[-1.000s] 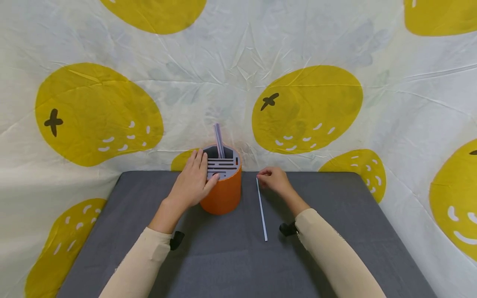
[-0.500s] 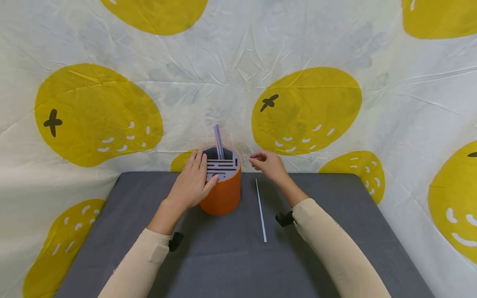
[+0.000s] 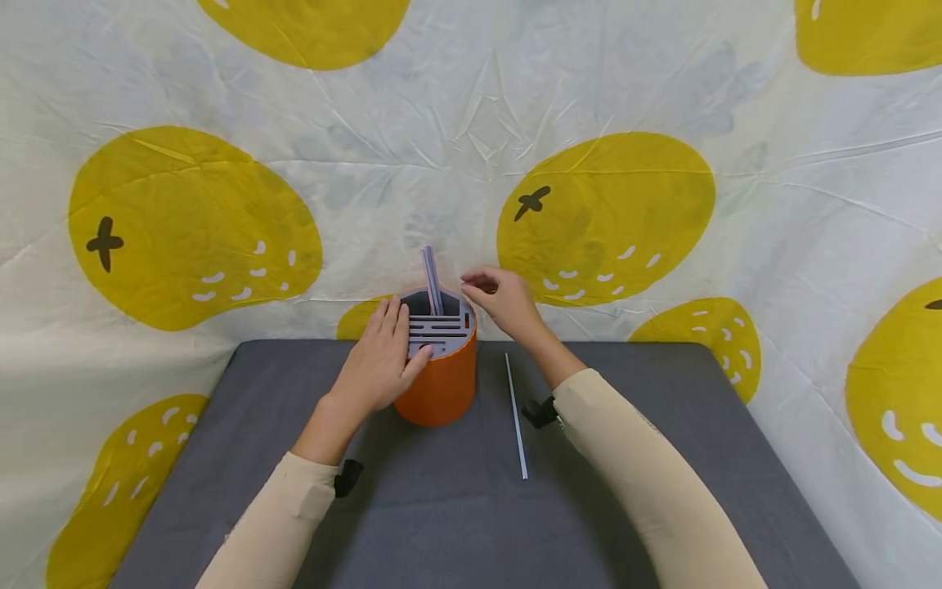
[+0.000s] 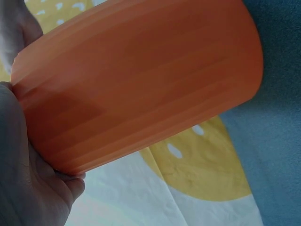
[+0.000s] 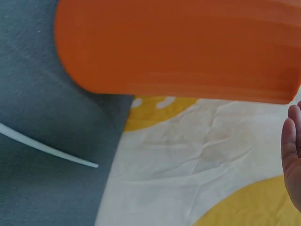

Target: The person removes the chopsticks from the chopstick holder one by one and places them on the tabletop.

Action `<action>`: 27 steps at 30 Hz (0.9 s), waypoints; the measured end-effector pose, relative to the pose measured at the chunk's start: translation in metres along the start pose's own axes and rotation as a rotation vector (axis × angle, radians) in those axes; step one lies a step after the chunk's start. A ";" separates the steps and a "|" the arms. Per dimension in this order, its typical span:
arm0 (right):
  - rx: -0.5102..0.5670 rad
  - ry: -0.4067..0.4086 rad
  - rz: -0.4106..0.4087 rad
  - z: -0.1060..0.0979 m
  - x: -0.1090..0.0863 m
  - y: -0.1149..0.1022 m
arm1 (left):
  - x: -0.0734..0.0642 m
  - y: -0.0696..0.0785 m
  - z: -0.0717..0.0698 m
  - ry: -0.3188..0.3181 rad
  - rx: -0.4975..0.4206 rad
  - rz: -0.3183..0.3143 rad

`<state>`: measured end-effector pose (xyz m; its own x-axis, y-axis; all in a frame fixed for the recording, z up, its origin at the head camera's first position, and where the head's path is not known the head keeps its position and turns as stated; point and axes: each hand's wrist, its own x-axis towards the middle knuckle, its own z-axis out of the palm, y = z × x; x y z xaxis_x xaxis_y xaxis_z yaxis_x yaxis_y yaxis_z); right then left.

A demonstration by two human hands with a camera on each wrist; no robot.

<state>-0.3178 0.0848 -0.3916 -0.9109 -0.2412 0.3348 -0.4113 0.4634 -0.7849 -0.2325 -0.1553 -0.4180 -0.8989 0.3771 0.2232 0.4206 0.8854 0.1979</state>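
Observation:
An orange cylindrical knife block with a grey slotted top stands upright near the table's far edge. Several thin pale purple sticks rise from the larger opening at its back. My left hand rests on the left of its top, fingers straight and thumb spread toward the front rim. In the left wrist view, that hand lies against the rim end. Just right of the block's back rim is my right hand, fingers loosely bent, with nothing visible in them. A thin pale stick lies on the table below it.
The dark grey cloth-covered table ends just behind the block. Behind it hangs a white cloth printed with large yellow fruit. Black wrist cameras sit at both sleeves, the right one above the loose stick.
My right hand has left the far end of the loose stick and moved up and left toward the block's back rim. The stick stays on the table; my left hand has not moved.

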 end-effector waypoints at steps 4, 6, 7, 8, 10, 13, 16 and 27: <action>-0.002 -0.027 -0.004 0.006 0.007 -0.008 | 0.000 0.000 0.000 -0.008 -0.004 -0.006; -0.014 -0.046 0.003 0.009 0.010 -0.012 | 0.000 -0.001 0.001 -0.011 -0.006 -0.009; -0.027 -0.056 0.009 0.011 0.012 -0.014 | 0.000 -0.001 0.001 -0.013 -0.007 -0.010; -0.036 -0.066 0.015 0.012 0.014 -0.015 | 0.000 -0.001 0.001 -0.014 -0.007 -0.009; -0.062 -0.081 0.022 0.015 0.017 -0.019 | 0.000 -0.001 0.001 -0.009 -0.003 -0.007; -0.093 -0.103 0.028 0.019 0.020 -0.023 | 0.000 -0.001 0.000 0.002 0.000 0.001; -0.103 -0.122 0.031 0.021 0.022 -0.025 | 0.000 0.000 0.000 0.002 -0.005 0.004; -0.156 -0.138 0.055 0.030 0.023 -0.033 | 0.000 0.000 -0.001 -0.009 0.001 -0.006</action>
<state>-0.3244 0.0380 -0.3737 -0.9230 -0.3218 0.2109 -0.3716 0.6031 -0.7059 -0.2327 -0.1551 -0.4173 -0.9025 0.3744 0.2130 0.4151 0.8880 0.1980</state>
